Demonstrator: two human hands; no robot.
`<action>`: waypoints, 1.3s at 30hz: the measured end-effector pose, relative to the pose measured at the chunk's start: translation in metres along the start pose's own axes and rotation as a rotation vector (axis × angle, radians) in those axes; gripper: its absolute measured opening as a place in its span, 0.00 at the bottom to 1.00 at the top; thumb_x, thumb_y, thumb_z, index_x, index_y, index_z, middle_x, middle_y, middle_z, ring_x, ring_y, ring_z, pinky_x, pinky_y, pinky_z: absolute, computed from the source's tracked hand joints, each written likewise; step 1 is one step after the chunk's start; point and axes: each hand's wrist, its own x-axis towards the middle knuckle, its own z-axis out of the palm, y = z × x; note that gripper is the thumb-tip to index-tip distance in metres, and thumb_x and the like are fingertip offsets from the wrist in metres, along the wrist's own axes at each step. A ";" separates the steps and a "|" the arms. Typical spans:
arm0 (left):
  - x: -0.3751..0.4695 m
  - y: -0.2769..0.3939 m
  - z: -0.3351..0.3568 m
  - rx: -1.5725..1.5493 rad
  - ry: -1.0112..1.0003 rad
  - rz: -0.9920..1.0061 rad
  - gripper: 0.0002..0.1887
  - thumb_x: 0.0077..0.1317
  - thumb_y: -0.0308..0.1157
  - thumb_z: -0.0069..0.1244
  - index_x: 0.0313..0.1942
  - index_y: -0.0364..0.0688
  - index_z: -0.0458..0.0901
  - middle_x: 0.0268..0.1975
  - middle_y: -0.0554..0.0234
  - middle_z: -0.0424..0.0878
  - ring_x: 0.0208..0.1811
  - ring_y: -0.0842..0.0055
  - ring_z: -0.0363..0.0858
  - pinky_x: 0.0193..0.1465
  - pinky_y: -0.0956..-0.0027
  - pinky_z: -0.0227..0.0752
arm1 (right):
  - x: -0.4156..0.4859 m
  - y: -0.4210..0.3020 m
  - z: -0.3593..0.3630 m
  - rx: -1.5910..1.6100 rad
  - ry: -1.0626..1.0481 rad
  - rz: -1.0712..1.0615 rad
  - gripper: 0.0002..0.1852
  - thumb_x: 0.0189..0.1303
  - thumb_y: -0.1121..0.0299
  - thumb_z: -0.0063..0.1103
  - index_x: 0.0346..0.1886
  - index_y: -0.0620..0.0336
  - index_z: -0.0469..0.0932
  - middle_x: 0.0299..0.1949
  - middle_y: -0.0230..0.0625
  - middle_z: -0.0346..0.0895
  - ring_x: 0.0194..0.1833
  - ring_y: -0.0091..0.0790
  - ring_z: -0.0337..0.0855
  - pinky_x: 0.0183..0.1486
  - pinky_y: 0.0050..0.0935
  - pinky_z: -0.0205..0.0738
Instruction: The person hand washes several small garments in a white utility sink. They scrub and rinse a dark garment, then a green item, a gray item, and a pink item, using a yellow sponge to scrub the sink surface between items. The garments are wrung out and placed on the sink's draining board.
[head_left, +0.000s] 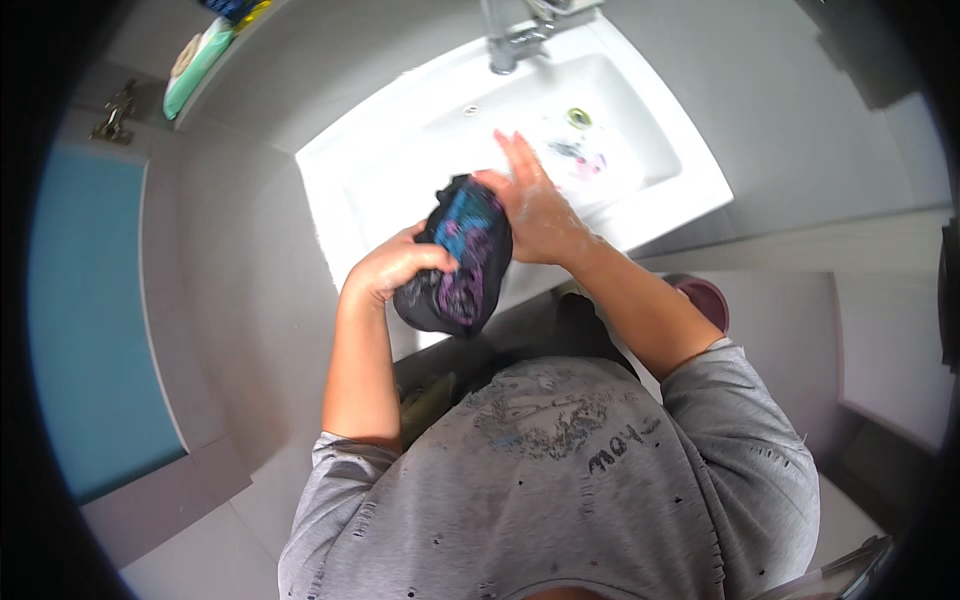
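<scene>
A black fabric item (469, 259) with a blue and purple pattern is held over the near edge of a white washbasin (660, 97). My left hand (401, 262) grips its left side, the thumb on top. My right hand (532, 202) lies against its upper right side with the fingers spread and pointing away; suds or water show on that hand and wrist. I cannot tell what kind of item the fabric is. Small coloured bits (589, 161) and a dark patch lie in the basin near a greenish ring-shaped drain (578, 118).
A chrome faucet (506, 56) stands at the basin's far edge. At the upper left, a shelf holds a green and white packet (199, 67). A dark pink round container (705, 304) is at the right, below the basin. A blue panel (90, 315) is at the far left.
</scene>
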 end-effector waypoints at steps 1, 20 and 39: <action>0.003 0.003 0.011 0.089 -0.147 0.013 0.32 0.47 0.29 0.62 0.54 0.30 0.74 0.41 0.58 0.84 0.43 0.75 0.80 0.52 0.72 0.73 | -0.009 -0.002 -0.011 -0.121 -0.106 -0.102 0.40 0.46 0.66 0.72 0.66 0.48 0.66 0.73 0.51 0.50 0.72 0.66 0.51 0.65 0.52 0.63; 0.076 -0.020 0.032 0.249 0.227 -0.009 0.31 0.65 0.48 0.54 0.65 0.44 0.71 0.54 0.63 0.79 0.53 0.73 0.79 0.56 0.67 0.66 | -0.363 0.053 -0.229 -0.526 -0.205 1.873 0.38 0.40 0.56 0.75 0.56 0.66 0.75 0.47 0.53 0.82 0.53 0.51 0.82 0.56 0.40 0.76; 0.059 -0.034 0.025 0.184 0.389 -0.087 0.33 0.63 0.51 0.55 0.64 0.42 0.71 0.52 0.63 0.80 0.53 0.72 0.78 0.57 0.66 0.64 | -0.123 0.093 -0.178 0.048 -0.139 0.812 0.17 0.58 0.59 0.66 0.44 0.62 0.81 0.34 0.41 0.85 0.37 0.40 0.85 0.43 0.34 0.77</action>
